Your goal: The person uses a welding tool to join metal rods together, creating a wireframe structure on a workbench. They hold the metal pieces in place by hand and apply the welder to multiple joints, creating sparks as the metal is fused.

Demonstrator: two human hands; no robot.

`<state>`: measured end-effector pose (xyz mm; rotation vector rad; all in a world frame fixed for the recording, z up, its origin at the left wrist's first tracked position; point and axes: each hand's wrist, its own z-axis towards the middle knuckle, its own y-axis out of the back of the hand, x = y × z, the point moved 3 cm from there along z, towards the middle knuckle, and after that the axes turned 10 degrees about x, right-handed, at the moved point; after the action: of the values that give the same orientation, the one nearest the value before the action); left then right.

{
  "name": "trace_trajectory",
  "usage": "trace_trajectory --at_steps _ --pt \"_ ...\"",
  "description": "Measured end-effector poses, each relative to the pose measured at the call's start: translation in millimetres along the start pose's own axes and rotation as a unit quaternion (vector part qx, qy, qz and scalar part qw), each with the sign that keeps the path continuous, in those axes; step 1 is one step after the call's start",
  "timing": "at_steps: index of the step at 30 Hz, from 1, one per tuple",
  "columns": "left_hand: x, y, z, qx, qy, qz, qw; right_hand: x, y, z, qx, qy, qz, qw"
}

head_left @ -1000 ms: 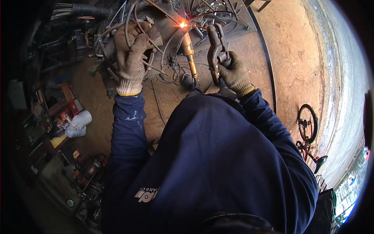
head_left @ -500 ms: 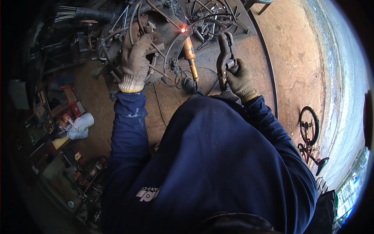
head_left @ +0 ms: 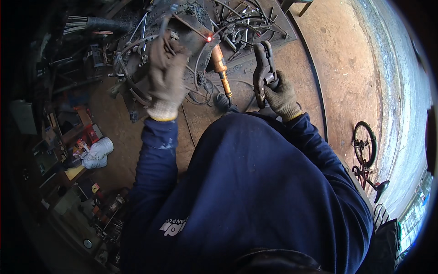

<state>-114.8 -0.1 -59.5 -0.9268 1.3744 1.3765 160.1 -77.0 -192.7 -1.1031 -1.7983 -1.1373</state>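
My right hand [head_left: 283, 97], in a brown knitted glove, is closed round a heavy dark metal clamp [head_left: 261, 68] held upright beside the workbench. My left hand [head_left: 168, 75], gloved alike, is smeared by motion over the bench's near left part. Its fingers lie among thin bent metal rods, and whether they grip one cannot be made out. Between the hands, a red-hot spot [head_left: 209, 39] glows where a thin rod [head_left: 189, 26] meets other metal. An orange power tool [head_left: 220, 64] lies just nearer than the glow, its cord end toward me.
The dark workbench [head_left: 273, 44] carries a heap of metal offcuts and rods [head_left: 242, 27]. A bundle of rods [head_left: 75, 25] sticks out at far left. Cables [head_left: 187, 123] trail over the floor. White sacks [head_left: 98, 152] stand left, and a bicycle [head_left: 365, 146] is at right.
My left hand has shifted right and slightly nearer me, now blurred. My right hand still holds the clamp, almost in place. The view has shifted slightly.
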Motion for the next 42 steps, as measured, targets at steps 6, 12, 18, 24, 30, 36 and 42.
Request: trace_trajectory --at_steps 6,12,18,24,30,36,42 --pt "2.6 0.6 -6.3 0.014 -0.071 0.216 0.974 2.4 0.0 -1.4 0.003 0.000 0.019 1.000" --pt "15.8 35.6 21.8 0.006 0.138 -0.197 0.971 5.8 1.6 -2.0 0.009 -0.004 0.004 1.000" --pt "38.4 59.3 25.0 -0.045 0.188 -0.403 0.895 20.3 2.2 -6.5 -0.009 -0.011 -0.026 1.000" --pt "27.4 66.5 41.2 0.043 0.164 -0.469 0.867 -2.2 7.2 -12.6 -0.043 0.010 0.028 0.999" --pt "31.2 62.2 26.3 0.025 0.215 -0.594 0.775 -22.1 10.9 -12.2 -0.067 -0.005 0.071 0.995" --pt "25.5 60.9 24.3 0.111 0.183 -0.623 0.752 -20.1 15.4 -8.0 -0.066 -0.015 0.067 0.995" --pt "10.5 50.9 20.4 0.075 0.183 -0.565 0.801 -15.2 18.1 -7.1 -0.067 -0.017 0.040 0.997"
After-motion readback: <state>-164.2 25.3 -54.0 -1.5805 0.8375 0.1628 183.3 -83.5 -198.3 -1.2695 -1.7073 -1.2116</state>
